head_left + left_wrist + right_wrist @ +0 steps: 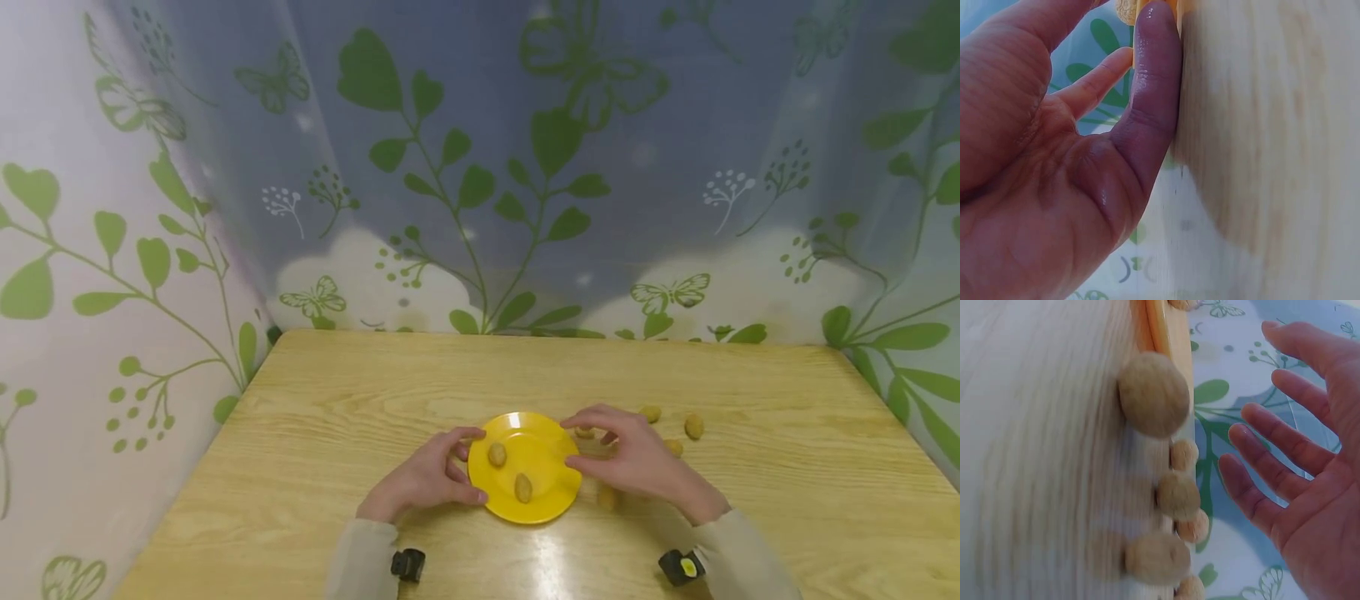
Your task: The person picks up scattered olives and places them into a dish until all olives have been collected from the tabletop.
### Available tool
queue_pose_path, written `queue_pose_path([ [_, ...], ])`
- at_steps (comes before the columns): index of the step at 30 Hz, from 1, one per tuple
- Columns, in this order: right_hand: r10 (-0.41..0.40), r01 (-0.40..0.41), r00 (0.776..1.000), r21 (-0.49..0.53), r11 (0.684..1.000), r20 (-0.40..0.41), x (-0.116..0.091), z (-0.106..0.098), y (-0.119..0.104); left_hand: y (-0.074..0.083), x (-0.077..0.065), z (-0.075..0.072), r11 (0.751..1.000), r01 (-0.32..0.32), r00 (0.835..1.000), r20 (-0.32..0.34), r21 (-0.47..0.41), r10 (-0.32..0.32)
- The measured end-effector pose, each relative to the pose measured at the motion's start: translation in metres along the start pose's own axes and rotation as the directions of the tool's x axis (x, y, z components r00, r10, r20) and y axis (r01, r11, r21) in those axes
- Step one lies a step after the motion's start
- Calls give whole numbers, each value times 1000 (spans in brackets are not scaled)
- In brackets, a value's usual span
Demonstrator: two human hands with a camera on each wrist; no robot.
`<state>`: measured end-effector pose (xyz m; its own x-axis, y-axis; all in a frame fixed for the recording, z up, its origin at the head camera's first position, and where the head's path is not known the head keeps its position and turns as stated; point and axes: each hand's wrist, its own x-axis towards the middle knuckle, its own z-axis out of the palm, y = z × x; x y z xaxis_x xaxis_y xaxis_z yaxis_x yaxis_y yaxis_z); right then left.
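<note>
A round yellow plate (551, 502) lies on the table with two tan, rough-skinned walnuts on it, one walnut (497, 454) at the left and another walnut (522, 488) lower down. My left hand (427, 475) holds the plate's left rim, its thumb at the near side and fingers at the far side. Over the plate's right edge hovers my right hand (637, 454), fingers spread and nothing between them. Several loose walnuts (1154, 394) lie on the table beneath and beyond it, partly hidden by it in the head view.
The wooden table (337, 375) reaches back to a patterned curtain (480, 167), which also hangs along the left side. Farthest right among the loose nuts lies one walnut (693, 427). Each wrist carries a small black camera.
</note>
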<state>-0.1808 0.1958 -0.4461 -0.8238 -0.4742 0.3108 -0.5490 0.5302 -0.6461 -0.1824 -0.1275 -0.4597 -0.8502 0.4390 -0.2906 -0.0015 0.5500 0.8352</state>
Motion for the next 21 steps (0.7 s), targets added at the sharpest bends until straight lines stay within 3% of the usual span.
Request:
queue_pose_path([
  [11, 41, -43, 998, -47, 998, -42, -23, -21, 6, 0, 1, 1, 1000, -4, 1000, 1, -4, 4],
  [21, 9, -24, 991, -110, 994, -134, -46, -32, 17, 1, 1, 2, 1000, 2, 1000, -6, -1, -2],
])
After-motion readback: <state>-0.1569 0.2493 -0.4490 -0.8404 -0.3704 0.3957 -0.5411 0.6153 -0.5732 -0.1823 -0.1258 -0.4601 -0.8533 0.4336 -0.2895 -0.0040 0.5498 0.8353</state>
